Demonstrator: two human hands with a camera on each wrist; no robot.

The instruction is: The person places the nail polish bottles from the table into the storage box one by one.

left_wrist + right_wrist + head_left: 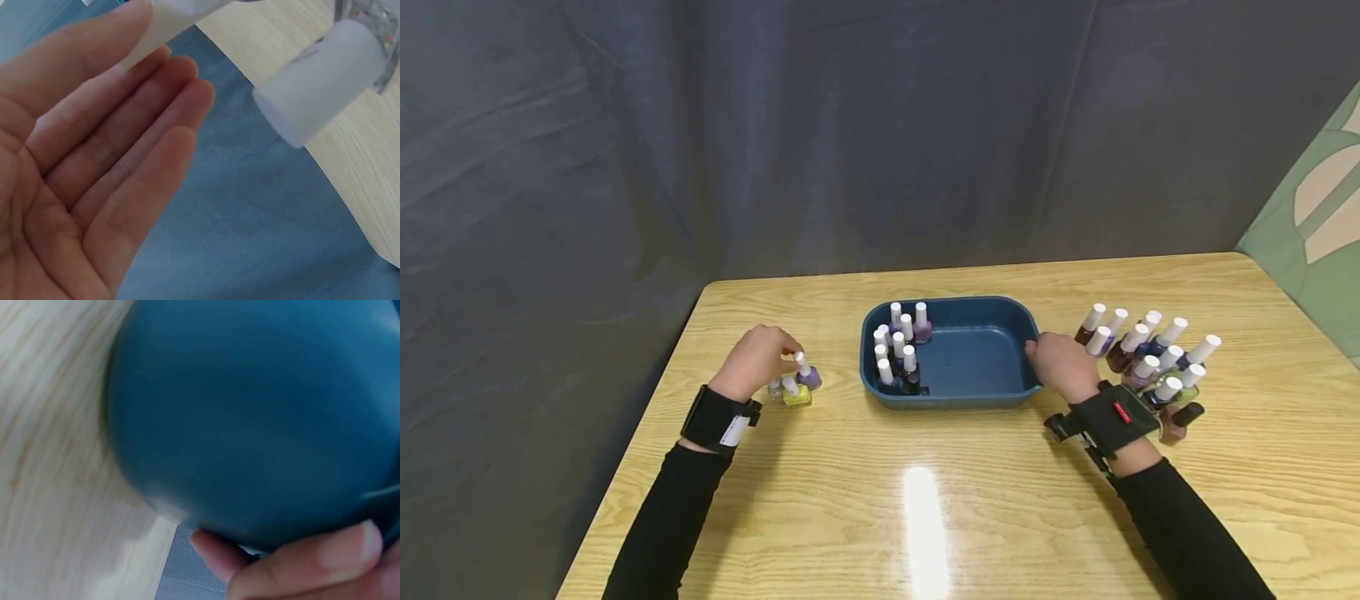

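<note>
A blue tray (pixel 958 398) sits mid-table and holds several white-capped nail polish bottles (pixel 898 350) in its left end. My right hand (pixel 1060 363) grips the tray's right rim. In the right wrist view, fingers (pixel 306 565) curl against the tray's outer wall (pixel 250 425). My left hand (pixel 757 358) is left of the tray beside three small bottles: a purple one (pixel 809 377), a yellow one (pixel 797 395) and a clear one. Its fingertips are at the purple bottle's white cap. In the left wrist view, the palm (pixel 94 181) is open with fingers nearly straight and a white cap (pixel 319 87) close by.
Several more white-capped bottles (pixel 1150 350) stand in a cluster right of the tray, just behind my right wrist. A dark bottle (pixel 1180 415) lies at the cluster's front. The wooden table (pixel 925 517) ends at a dark curtain (pixel 850 125). Its left edge is near my left arm.
</note>
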